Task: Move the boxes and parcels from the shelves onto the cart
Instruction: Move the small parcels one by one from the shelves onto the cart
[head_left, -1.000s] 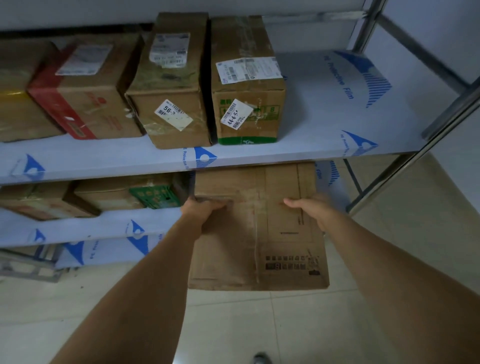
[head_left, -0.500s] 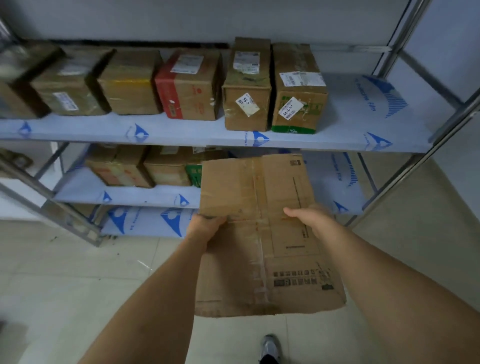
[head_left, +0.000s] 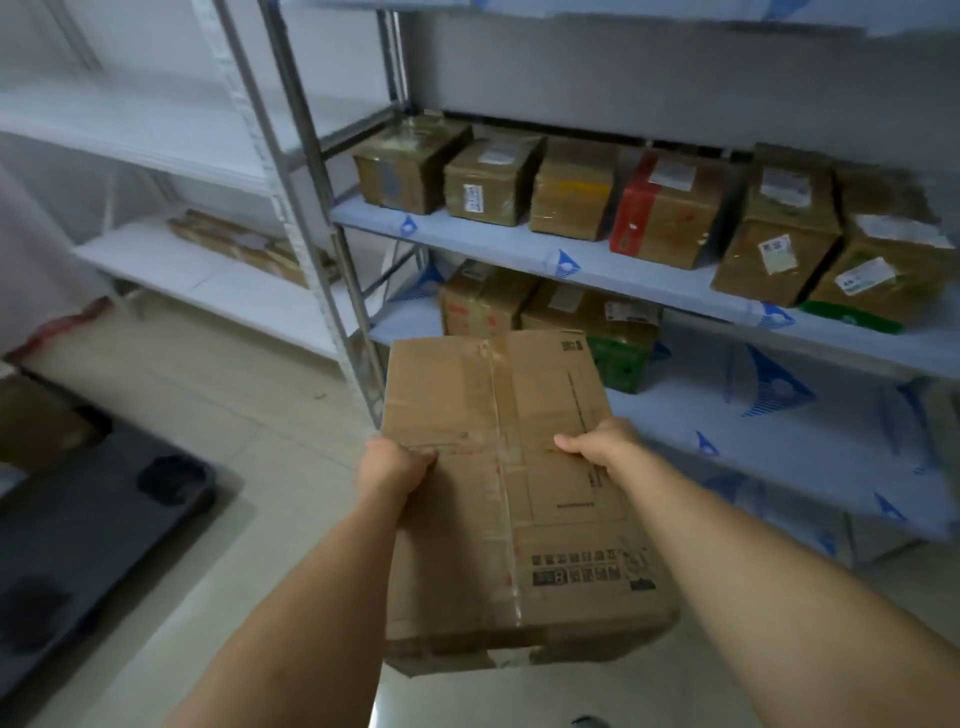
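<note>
I carry a flat brown cardboard box (head_left: 498, 488) in front of me, clear of the shelves. My left hand (head_left: 392, 465) grips its left edge and my right hand (head_left: 605, 447) grips its right side, thumb on top. Behind it stands a metal shelf rack (head_left: 649, 288) covered in blue film. Several taped boxes (head_left: 670, 208) line its upper shelf and a few more boxes (head_left: 524, 306) sit on the lower one. The dark cart deck (head_left: 78, 540) lies low at the left, with a brown box (head_left: 36, 426) on its far end.
A second white shelf unit (head_left: 208, 270) at the left holds a flat parcel (head_left: 244, 244). Metal uprights (head_left: 317, 208) stand between the two racks. Pale tiled floor (head_left: 244, 415) lies between me and the cart. A white cloth with red trim (head_left: 41, 291) hangs at the far left.
The box has come fully off the lower shelf in both hands. My view has swung left, bringing the white shelf unit and the cart into sight.
</note>
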